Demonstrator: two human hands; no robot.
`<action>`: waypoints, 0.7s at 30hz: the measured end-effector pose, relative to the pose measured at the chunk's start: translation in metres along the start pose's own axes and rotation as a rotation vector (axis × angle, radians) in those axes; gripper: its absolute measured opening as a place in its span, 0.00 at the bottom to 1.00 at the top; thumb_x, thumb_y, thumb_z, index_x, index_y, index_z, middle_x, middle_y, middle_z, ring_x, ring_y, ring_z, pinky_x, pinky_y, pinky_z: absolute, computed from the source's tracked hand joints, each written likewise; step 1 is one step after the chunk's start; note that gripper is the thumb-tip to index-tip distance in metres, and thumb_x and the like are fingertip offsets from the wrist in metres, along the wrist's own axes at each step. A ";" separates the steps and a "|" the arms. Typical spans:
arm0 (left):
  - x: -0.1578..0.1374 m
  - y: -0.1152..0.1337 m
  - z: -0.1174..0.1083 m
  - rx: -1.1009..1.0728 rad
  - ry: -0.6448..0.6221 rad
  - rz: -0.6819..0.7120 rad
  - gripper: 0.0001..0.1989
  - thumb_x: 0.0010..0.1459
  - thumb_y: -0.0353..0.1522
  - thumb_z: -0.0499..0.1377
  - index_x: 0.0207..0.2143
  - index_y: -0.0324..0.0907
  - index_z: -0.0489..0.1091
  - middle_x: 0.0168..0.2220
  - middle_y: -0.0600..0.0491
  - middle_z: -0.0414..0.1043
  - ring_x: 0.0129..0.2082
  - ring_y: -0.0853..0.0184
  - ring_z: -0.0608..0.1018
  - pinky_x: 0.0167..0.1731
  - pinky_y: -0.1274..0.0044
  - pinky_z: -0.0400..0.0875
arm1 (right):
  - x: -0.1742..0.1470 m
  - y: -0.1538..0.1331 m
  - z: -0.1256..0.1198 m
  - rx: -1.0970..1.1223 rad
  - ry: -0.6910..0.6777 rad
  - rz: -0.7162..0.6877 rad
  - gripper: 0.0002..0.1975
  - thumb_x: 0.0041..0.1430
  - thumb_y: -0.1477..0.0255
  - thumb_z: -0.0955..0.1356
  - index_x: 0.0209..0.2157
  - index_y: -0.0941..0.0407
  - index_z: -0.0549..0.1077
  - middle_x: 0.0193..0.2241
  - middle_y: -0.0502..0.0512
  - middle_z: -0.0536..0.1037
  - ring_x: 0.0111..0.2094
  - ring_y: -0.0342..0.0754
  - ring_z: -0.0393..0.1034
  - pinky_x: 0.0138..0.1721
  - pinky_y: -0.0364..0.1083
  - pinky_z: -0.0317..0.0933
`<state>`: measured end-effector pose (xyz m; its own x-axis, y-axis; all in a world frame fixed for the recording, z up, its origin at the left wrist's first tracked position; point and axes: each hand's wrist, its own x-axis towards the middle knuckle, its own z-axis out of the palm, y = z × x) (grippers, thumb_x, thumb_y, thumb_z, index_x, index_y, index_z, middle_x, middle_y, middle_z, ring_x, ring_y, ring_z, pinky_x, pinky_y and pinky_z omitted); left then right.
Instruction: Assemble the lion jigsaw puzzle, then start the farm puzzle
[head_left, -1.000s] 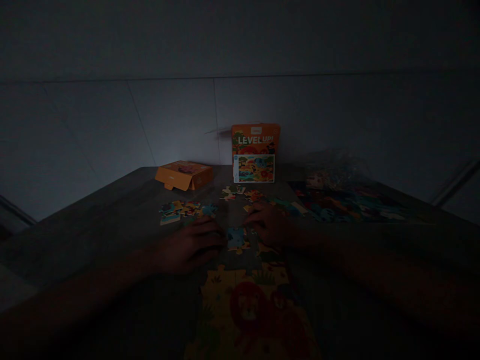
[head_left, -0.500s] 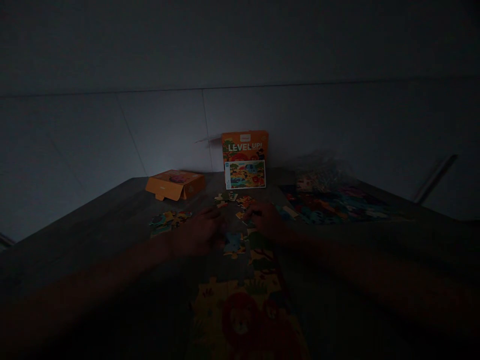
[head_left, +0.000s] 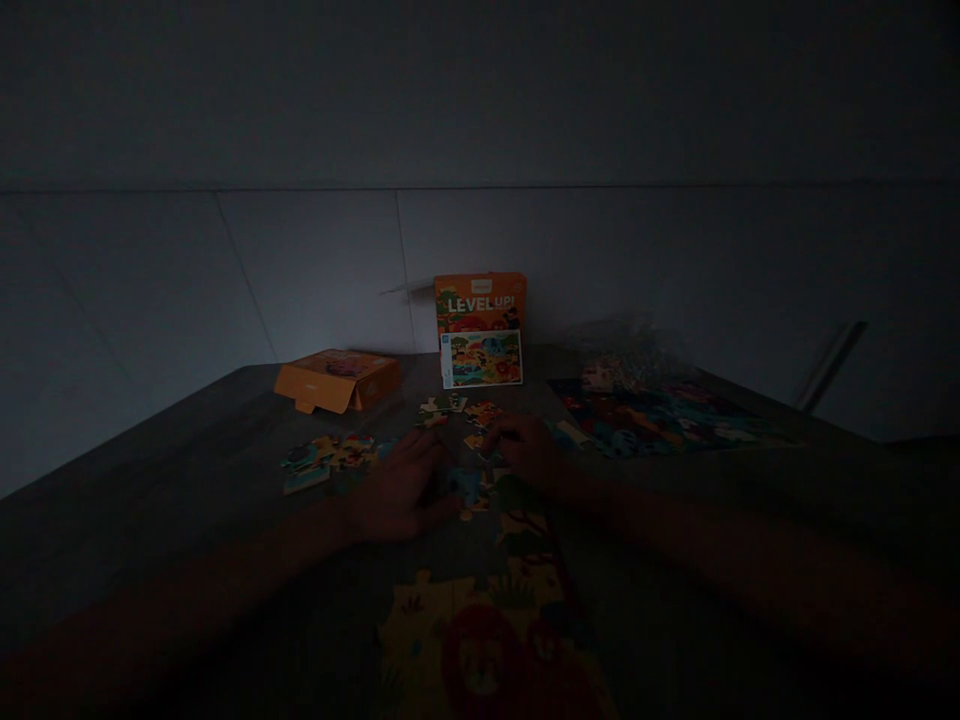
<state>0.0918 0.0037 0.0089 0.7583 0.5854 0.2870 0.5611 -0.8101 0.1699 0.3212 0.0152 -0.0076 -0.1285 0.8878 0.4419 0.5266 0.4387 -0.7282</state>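
The scene is very dark. My left hand [head_left: 401, 490] rests low over the table, fingers apart, its thumb reaching to a blue puzzle section [head_left: 471, 488]. Just right of that section, my right hand [head_left: 529, 450] is curled, its fingertips closed at the edge of a small puzzle piece [head_left: 474, 440]; the exact grip is hard to see. Joined puzzle pieces showing a lion [head_left: 480, 650] lie nearest me, with a strip bearing a tree [head_left: 521, 520] running up their right side. Beyond my hands are more loose pieces [head_left: 442, 406].
A pile of loose pieces [head_left: 330, 455] lies to the left, before an orange open box [head_left: 337, 380]. An orange "LEVEL UP!" box [head_left: 480, 300] stands at the wall with a picture card [head_left: 484, 360] against it. At right are a dark colourful puzzle [head_left: 660, 420] and a clear plastic bag [head_left: 630, 355].
My left hand has settled lower and slightly nearer me, its thumb now stretched towards the blue section. My right hand stays near the same pieces. The view has shifted slightly.
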 end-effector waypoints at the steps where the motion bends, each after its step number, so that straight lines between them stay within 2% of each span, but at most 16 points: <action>1: 0.000 -0.001 0.001 -0.025 0.004 -0.005 0.16 0.59 0.40 0.60 0.44 0.40 0.65 0.46 0.44 0.66 0.48 0.55 0.69 0.49 0.62 0.67 | 0.000 0.001 0.000 -0.003 0.003 -0.002 0.15 0.44 0.83 0.62 0.23 0.56 0.79 0.29 0.52 0.80 0.34 0.49 0.74 0.40 0.47 0.64; 7: 0.000 -0.002 0.004 -0.063 0.070 -0.039 0.18 0.57 0.42 0.62 0.42 0.40 0.64 0.39 0.48 0.68 0.39 0.59 0.71 0.40 0.65 0.70 | 0.000 0.000 0.000 -0.020 0.002 -0.009 0.16 0.44 0.83 0.61 0.23 0.55 0.79 0.29 0.52 0.81 0.35 0.48 0.74 0.41 0.47 0.64; 9: 0.000 0.000 0.006 -0.045 0.079 -0.016 0.17 0.59 0.42 0.61 0.43 0.40 0.65 0.41 0.47 0.69 0.41 0.58 0.71 0.42 0.64 0.69 | 0.001 -0.001 -0.001 -0.032 -0.002 -0.021 0.16 0.44 0.83 0.62 0.24 0.55 0.79 0.29 0.51 0.81 0.35 0.48 0.74 0.40 0.47 0.65; 12: 0.002 0.005 0.007 -0.022 0.067 0.025 0.16 0.61 0.42 0.59 0.46 0.41 0.67 0.49 0.44 0.68 0.51 0.54 0.69 0.51 0.61 0.67 | 0.001 -0.002 -0.002 -0.050 -0.017 -0.035 0.15 0.45 0.83 0.62 0.24 0.55 0.79 0.29 0.52 0.81 0.35 0.49 0.75 0.41 0.47 0.65; 16: 0.003 0.011 0.003 -0.011 0.042 0.133 0.16 0.64 0.36 0.57 0.53 0.44 0.67 0.57 0.44 0.65 0.59 0.53 0.64 0.58 0.59 0.62 | 0.001 -0.002 -0.002 -0.070 -0.029 -0.029 0.16 0.46 0.83 0.62 0.25 0.56 0.79 0.30 0.53 0.82 0.36 0.49 0.75 0.43 0.48 0.65; 19: 0.004 0.014 -0.001 -0.028 -0.016 0.237 0.15 0.67 0.32 0.53 0.54 0.46 0.69 0.57 0.47 0.66 0.59 0.56 0.65 0.59 0.62 0.61 | 0.001 -0.002 -0.002 -0.055 -0.020 -0.010 0.15 0.46 0.83 0.62 0.25 0.56 0.79 0.31 0.53 0.81 0.37 0.50 0.75 0.43 0.48 0.65; 21: 0.004 0.014 -0.002 -0.033 -0.031 0.248 0.14 0.67 0.32 0.52 0.52 0.45 0.70 0.54 0.47 0.69 0.56 0.57 0.68 0.57 0.63 0.64 | 0.000 -0.002 -0.002 -0.046 -0.014 0.006 0.14 0.45 0.82 0.62 0.25 0.56 0.79 0.30 0.53 0.81 0.36 0.50 0.75 0.42 0.48 0.65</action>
<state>0.1021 -0.0051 0.0147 0.8812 0.3693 0.2952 0.3463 -0.9292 0.1288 0.3216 0.0144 -0.0049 -0.1364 0.8924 0.4301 0.5651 0.4267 -0.7061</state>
